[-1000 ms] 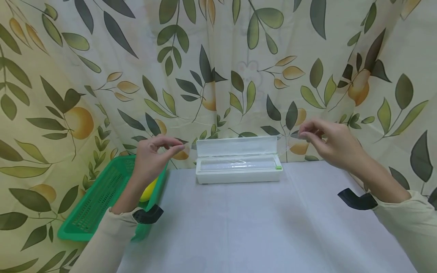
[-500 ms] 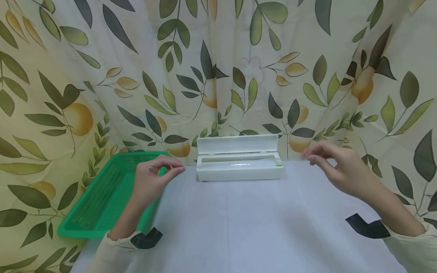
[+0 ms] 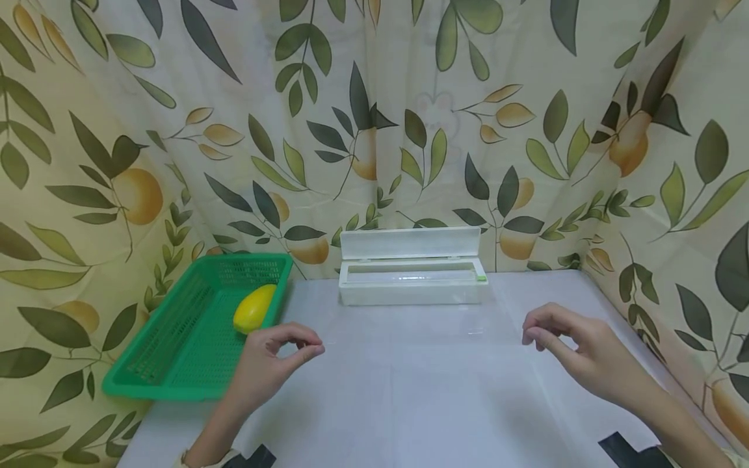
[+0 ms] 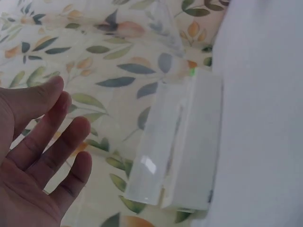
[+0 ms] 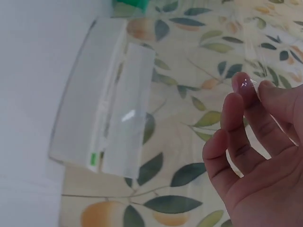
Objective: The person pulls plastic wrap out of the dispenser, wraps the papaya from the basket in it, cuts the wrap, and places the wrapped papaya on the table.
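- Left hand [image 3: 270,367]: raised over the bench [image 3: 409,409] near the right side of the green basket [image 3: 175,374]; thumb and forefinger are brought together, clamped on one end of a clear film [image 3: 421,328]; the left wrist view shows the other fingers loosely bent and spaced apart, palm visible.
- Right hand [image 3: 576,348]: held at roughly matching height, well apart from the left; thumb and forefinger meet in a pinch on the film's opposite end, a glossy patch showing at the fingertip in the right wrist view; remaining fingers curve inward.
- Forearms: both enter from the lower corners and angle inward; a black strap [image 3: 257,457] shows at the left wrist.
- Film: spans the gap between the hands, in front of the white box [image 3: 413,296]; faint glints mark it; its exact edges cannot be told.
- Box: at the bench's far side, lid [image 3: 409,244] raised against the leaf-patterned curtain [image 3: 409,97]; green tab [image 3: 482,278] at its right end.
- Basket: holds one yellow fruit [image 3: 255,309], by its right wall.
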